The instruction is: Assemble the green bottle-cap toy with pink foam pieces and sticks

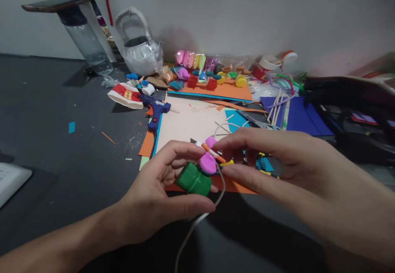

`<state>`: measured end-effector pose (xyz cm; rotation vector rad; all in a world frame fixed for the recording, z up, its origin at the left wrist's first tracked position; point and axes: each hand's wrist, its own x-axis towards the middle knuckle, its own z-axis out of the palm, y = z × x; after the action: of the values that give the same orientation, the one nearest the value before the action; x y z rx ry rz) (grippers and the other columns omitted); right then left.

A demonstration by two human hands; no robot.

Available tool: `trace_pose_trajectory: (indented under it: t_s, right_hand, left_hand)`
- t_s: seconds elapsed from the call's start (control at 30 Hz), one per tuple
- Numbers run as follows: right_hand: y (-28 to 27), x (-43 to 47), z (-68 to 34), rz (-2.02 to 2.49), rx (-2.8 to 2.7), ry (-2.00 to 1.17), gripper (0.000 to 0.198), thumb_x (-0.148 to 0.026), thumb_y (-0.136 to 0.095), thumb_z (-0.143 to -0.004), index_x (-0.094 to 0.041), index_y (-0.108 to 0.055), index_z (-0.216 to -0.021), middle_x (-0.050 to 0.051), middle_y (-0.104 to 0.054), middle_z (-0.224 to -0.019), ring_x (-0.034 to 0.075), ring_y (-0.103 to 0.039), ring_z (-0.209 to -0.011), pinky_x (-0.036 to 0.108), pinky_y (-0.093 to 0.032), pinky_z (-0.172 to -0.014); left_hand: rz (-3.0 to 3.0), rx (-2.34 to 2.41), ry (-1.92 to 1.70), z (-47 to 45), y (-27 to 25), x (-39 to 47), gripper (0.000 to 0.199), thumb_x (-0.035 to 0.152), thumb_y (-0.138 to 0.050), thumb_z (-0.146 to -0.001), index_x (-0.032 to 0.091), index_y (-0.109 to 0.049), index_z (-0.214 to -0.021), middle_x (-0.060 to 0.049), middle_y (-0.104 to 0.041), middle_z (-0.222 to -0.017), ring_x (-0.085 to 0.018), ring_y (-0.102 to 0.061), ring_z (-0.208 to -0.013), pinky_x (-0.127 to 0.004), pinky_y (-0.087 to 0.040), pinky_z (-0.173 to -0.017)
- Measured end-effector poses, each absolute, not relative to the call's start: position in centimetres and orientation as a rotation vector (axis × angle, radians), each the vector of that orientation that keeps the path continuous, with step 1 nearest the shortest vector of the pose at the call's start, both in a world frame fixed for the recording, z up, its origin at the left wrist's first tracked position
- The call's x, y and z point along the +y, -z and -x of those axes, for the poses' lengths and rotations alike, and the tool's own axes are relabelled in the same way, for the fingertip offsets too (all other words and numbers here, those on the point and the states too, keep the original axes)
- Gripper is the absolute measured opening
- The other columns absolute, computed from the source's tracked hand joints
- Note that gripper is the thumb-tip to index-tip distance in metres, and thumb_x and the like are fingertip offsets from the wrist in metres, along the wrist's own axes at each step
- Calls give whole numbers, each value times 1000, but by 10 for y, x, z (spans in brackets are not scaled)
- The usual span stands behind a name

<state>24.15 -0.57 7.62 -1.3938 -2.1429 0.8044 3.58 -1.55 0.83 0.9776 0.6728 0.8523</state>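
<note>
left fingers [182,146] hold a green cylinder [194,180]; right fingers [247,138] narrow, grip unclear; white cord [185,240] at six, part-filled bottle [84,39] at half-past ten.

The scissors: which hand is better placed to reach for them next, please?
Probably the right hand: the scissors lie just beyond it, while the left hand is farther away and cradles the green cylindrical piece. Whether the right hand grips the orange-and-white striped rod is unclear.
</note>
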Motion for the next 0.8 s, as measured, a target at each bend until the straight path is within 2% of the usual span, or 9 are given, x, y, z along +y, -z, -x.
trace_pose_trajectory:
  t_s: [0.23, 0.43, 0.57, 0.8]
  right_hand:
    - [-74, -6, -239, 1393, -2226, -771, 19, -40, -58, -92, -26, -68, -82, -3, -68, -73, 13, -59, -60, 25, -44, -53]
    - [-72, -6, -237, 1348, -2278, -635, 24, -39, -54, -94, -25, -67, -79, -1, -67, -71, 15, -58, -60, 27, -41, -53]
    - [-69, -6, -238, 1328, -2317, -520, 21, -38, -55, -95, -24, -67, -86, -1, -68, -74, 16, -59, -63, 27, -39, -55]
    - [-73, -10, -239, 1317, -2393, -502, 17, -32, -53, -95, -25, -65, -85, -1, -67, -76, 16, -58, -65, 27, -37, -56]
  left_hand:
    - [-883, 634, -800, -34, -14, -14, 47, 9, -85, -69, 24, -63, -108, -2, -75, -97, -18, -76, -86, -24, -60, -77]
    - [-892, 594, -823, -34, -12, -14, 45, 4, -81, -71, 26, -64, -106, 1, -75, -100, -14, -76, -87, -21, -59, -79]
    - [-889, 578, -831, -35, -11, -12, 44, 3, -80, -73, 26, -65, -107, 1, -75, -99, -14, -76, -90, -20, -59, -81]
    - [-881, 564, -827, -34, -11, -14, 46, -1, -78, -73, 26, -64, -108, 2, -76, -97, -12, -75, -88, -17, -57, -78]
